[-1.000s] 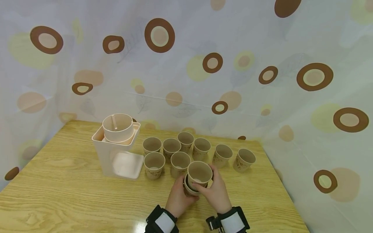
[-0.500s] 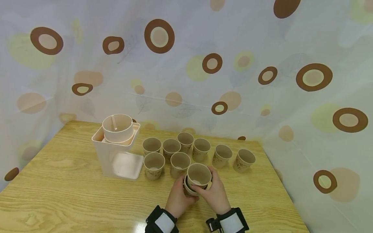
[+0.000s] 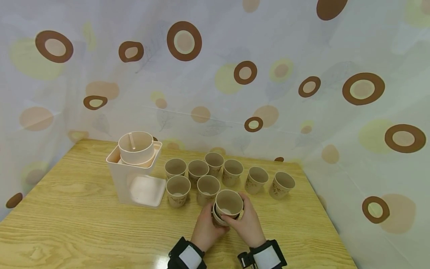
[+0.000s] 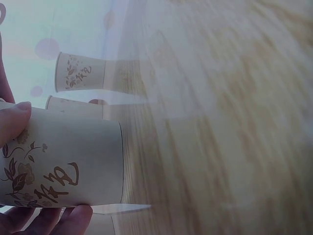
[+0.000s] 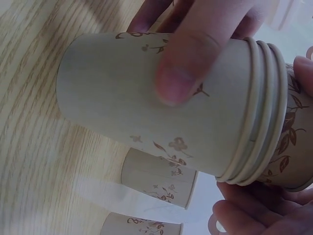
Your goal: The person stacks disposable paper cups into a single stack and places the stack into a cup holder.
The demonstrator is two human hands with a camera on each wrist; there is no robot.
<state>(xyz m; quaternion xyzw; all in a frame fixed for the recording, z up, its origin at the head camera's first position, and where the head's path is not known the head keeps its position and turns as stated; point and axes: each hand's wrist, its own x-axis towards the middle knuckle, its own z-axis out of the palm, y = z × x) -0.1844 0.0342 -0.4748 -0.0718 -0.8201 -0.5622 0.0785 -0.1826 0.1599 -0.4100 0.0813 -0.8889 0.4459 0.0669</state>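
In the head view my left hand [image 3: 205, 228] grips a stack of nested beige paper cups [image 5: 117, 88], its thumb and fingers round the side. Brown leaves and lettering mark the front cup wall in the left wrist view. Seen from the right wrist, the stack has several rims close together. My right hand [image 3: 250, 226] holds one more paper cup [image 3: 230, 201] near its rim, thumb on the near side and fingers behind. That cup sits partly inside the stack's mouth, its upper part standing out above the rims.
Several single paper cups [image 3: 178, 189] stand upright behind the hands, the rightmost cup [image 3: 281, 185] apart from the cluster. To the left is a cream plastic container [image 3: 121, 183] with a round cup-like piece [image 3: 136, 147] on top. A patterned cloth [image 3: 215, 93] backs the wooden table [image 3: 84, 228].
The upper cup in my right hand has come slightly down and toward me, a little deeper into the stack. My left hand has stayed in place round the stack.
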